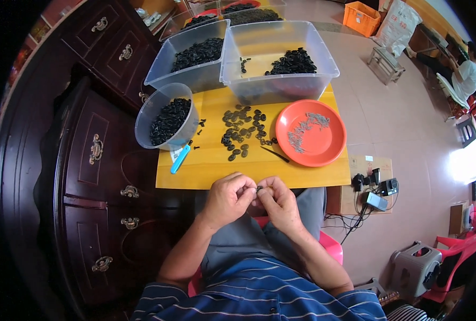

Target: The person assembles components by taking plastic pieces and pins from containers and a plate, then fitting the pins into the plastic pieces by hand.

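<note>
Just off the near edge of the yellow table [216,179], my left hand [230,198] and my right hand [278,203] meet fingertip to fingertip. Both are closed in a pinch on one small dark piece [258,189], mostly covered by the fingers. Beyond them lies a loose group of small black oval pieces [243,131]. To their right sits a red round dish [331,150] with many small grey metal pieces [307,128]. A thin dark stick-like tool [275,154] rests beside the dish. On the left are a light-blue-handled cutter [180,159] and a clear round tub [144,125] of black pieces.
Two clear plastic bins, left [160,67] and right [275,35], hold black parts at the table's back. Dark wooden drawers [96,150] stand close on the left. Right of the table are a cardboard sheet with chargers and cables [376,200], stools [417,267] and a seated person [465,80].
</note>
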Demonstrator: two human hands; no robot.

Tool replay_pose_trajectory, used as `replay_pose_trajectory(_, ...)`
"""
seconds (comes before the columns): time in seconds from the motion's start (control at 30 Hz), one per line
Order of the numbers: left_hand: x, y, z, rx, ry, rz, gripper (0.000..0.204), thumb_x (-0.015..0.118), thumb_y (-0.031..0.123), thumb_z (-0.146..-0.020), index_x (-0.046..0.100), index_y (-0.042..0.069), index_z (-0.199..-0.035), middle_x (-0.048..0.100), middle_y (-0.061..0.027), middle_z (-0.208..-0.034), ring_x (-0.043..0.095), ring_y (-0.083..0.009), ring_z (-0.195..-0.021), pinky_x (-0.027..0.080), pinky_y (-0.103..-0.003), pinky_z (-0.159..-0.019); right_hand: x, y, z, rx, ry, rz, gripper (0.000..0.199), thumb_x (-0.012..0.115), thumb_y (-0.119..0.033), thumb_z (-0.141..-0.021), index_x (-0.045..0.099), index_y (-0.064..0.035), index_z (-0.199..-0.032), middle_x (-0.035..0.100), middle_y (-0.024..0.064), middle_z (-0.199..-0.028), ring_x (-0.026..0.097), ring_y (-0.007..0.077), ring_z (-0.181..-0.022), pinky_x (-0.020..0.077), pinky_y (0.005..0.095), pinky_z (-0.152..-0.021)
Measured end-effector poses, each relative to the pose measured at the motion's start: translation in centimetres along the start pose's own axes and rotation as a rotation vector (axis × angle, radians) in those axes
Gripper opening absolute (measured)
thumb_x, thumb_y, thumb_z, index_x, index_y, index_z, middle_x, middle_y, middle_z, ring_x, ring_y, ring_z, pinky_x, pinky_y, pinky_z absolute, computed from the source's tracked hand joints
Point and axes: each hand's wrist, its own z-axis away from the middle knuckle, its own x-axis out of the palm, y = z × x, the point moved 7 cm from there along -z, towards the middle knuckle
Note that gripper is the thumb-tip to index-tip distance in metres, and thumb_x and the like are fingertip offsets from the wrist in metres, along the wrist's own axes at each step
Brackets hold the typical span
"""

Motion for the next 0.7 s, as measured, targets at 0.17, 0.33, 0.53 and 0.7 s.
replay_pose_trajectory(0.17,0.3,-0.7,0.1,0.030,0.022,-0.021,0.003,0.066,-0.003,-0.088,0.066,-0.002,-0.085,0.064,-0.0057,-0.075,0.058,-0.0084,-0.060,0.046,-0.025,-0.054,-0.1,-0.8,0.3,-0.019,0.007,0.246,0.006,0.057,-0.005,-0.101,0.058,-0.0009,-0.104,0.068,0.0014,-0.078,0.063,0.0059,-0.073,0.0513,0.0226,-0.068)
replay_pose_trajectory(0.33,0.9,-3.0,0.3,-0.133,-0.037,0.088,0.004,0.066,-0.001,-0.090,0.066,-0.002,-0.086,0.068,-0.0041,-0.077,0.062,-0.0058,-0.066,0.050,-0.022,-0.059,0.0,-1.7,0.4,-0.159,0.063,0.411,0.004,0.060,-0.004,-0.099,0.058,-0.0009,-0.100,0.069,0.0034,-0.075,0.061,0.0061,-0.070,0.0492,0.0237,-0.065)
replay_pose_trajectory(0.53,-0.1,-3.1,-0.1,-0.218,-0.050,0.373,0.010,0.067,0.000,-0.092,0.069,-0.003,-0.101,0.066,0.0003,-0.081,0.061,-0.0035,-0.073,0.051,-0.020,-0.065,-0.5,0.1,-0.1,-0.006,0.025,0.083,0.007,0.055,-0.007,-0.104,0.055,-0.0028,-0.110,0.071,0.0059,-0.090,0.065,0.0082,-0.077,0.0519,0.0235,-0.069)
replay_pose_trajectory(0.7,-3.7,-6.8,-1.6,-0.140,0.172,-0.157,0.021,0.076,0.006,-0.085,0.069,-0.002,-0.104,0.067,-0.0027,-0.086,0.058,-0.0063,-0.068,0.049,-0.023,-0.064,-0.8,0.0,-0.1,0.055,0.007,-0.182,0.011,0.052,-0.013,-0.107,0.054,-0.0053,-0.113,0.072,0.0084,-0.100,0.067,0.0108,-0.080,0.0522,0.0235,-0.073)
